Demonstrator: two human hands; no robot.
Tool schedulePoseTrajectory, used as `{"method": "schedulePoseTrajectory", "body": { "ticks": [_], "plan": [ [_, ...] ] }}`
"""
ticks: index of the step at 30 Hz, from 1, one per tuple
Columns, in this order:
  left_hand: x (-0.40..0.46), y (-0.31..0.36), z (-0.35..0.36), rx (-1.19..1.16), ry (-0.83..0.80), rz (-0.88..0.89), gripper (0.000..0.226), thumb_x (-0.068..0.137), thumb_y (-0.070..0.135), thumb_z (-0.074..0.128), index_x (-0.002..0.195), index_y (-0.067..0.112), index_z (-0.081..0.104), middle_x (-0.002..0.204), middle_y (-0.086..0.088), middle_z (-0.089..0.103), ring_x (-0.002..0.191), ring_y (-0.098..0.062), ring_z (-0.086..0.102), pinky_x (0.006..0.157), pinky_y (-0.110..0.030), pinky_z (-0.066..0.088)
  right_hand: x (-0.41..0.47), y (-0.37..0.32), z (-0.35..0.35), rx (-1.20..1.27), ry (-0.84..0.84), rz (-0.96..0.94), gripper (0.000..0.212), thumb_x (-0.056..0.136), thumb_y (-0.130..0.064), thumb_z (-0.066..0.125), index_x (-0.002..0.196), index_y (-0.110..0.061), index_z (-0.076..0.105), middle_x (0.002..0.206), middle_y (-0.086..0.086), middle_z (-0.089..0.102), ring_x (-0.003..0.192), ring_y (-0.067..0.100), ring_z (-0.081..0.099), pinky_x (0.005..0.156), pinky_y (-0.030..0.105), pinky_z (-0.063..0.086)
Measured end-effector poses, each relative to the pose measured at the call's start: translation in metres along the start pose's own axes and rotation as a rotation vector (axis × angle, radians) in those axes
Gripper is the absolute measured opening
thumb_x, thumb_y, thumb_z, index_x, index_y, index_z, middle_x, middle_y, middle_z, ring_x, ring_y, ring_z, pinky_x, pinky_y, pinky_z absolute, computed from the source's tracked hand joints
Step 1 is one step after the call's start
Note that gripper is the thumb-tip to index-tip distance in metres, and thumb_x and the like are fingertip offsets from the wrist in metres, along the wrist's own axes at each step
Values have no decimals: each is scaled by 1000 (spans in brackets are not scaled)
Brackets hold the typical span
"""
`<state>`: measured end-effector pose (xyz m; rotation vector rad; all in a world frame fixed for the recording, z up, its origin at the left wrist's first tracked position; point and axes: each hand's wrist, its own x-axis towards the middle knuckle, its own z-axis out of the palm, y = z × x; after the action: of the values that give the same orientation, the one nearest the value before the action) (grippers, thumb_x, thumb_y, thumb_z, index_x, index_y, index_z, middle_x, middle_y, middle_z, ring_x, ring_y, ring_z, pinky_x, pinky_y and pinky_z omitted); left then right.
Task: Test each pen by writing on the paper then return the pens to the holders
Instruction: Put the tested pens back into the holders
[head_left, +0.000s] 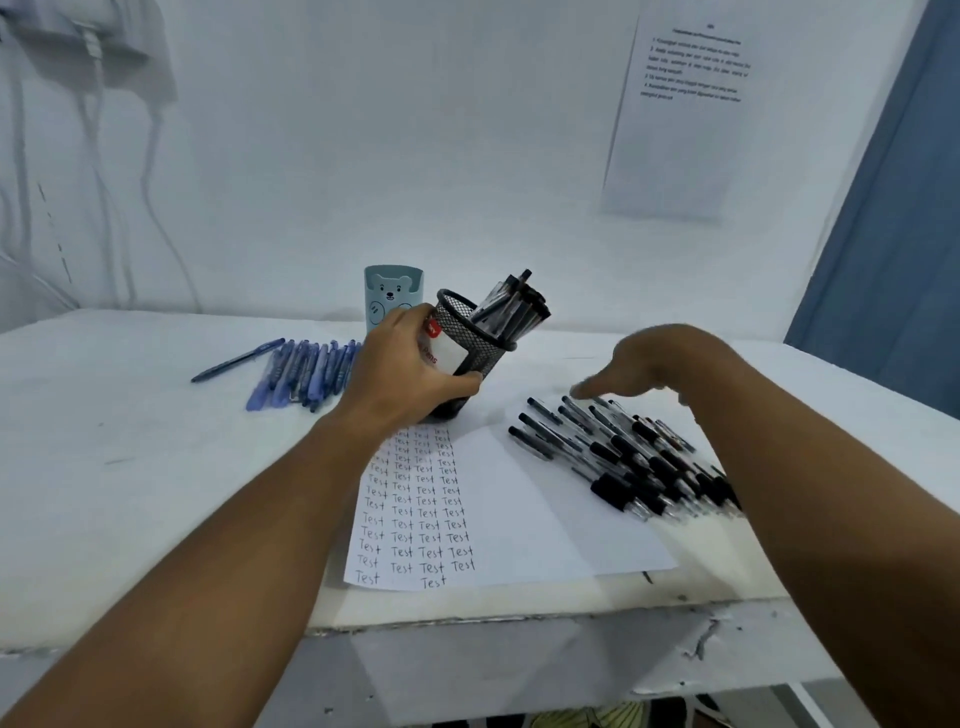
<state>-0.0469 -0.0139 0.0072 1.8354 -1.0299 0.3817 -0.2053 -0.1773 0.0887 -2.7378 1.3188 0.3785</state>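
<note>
My left hand (410, 371) grips the black mesh holder (470, 351), tilted toward 2 o'clock with black pens (511, 306) inside, above the paper (511, 512); right-hand fingers (597, 387) loosely spread over the loose pens (623, 452) at 3 o'clock; bear holder (389, 293) at 11 o'clock.

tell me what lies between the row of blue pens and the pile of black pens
In the head view: the left hand gripping the tilted black mesh holder of pens, and the paper's top edge.

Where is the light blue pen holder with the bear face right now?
The light blue bear-face pen holder stands upright at the back centre of the white table, just behind the left hand and the tilted black mesh pen cup it grips.
</note>
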Motion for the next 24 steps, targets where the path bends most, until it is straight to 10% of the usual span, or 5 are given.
{"method": "schedulePoseTrajectory", "body": {
  "ticks": [5, 16, 24],
  "plan": [
    [-2, -1, 0, 10, 0, 22, 70, 56, 46, 81, 115, 16, 59, 106, -1, 57, 96, -18, 54, 87, -38, 50, -4, 1, 21, -167, -150, 5, 98, 81, -83, 41, 144, -9, 47, 150, 12, 45, 128, 34, 51, 105, 41, 43],
    [-4, 0, -1, 33, 13, 50, 74, 54, 50, 75, 117, 16, 59, 107, 0, 58, 96, -17, 53, 86, -35, 48, -6, -3, 27, 46, -64, -66, 64, 83, -53, 67, 125, -6, 56, 132, 16, 56, 110, 36, 60, 93, 43, 52],
    [-3, -3, -1, 31, 20, 62, 72, 54, 50, 77, 117, 17, 59, 105, 2, 57, 94, -15, 52, 83, -30, 46, -4, -5, 35, 155, 52, -104, 34, 77, -32, 72, 65, -10, 48, 60, 5, 43, 51, 21, 40, 50, 23, 31]
  ]
}}
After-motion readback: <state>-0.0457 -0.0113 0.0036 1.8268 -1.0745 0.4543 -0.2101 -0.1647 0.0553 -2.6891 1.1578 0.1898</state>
